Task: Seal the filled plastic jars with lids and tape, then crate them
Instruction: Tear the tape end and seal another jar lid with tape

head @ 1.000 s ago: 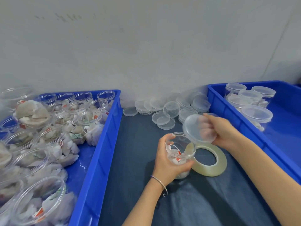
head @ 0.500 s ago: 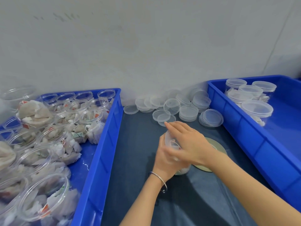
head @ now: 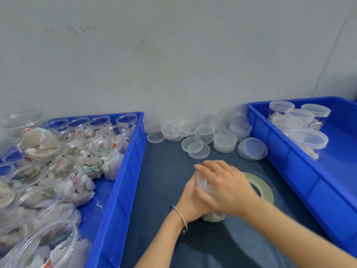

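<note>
Open dark table [head: 164,190] runs down the middle between the left crate [head: 123,171] and right crate [head: 301,171], both walls hemming the lane. Loose lids [head: 204,136] crowd the far end against the wall, the tape roll [head: 260,183] lies flat beside the hands (near side free), and the right crate's near floor is open.

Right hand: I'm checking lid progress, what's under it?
The right hand covers the top of a filled jar that the left hand grips. The lid itself is hidden under the palm.
</note>
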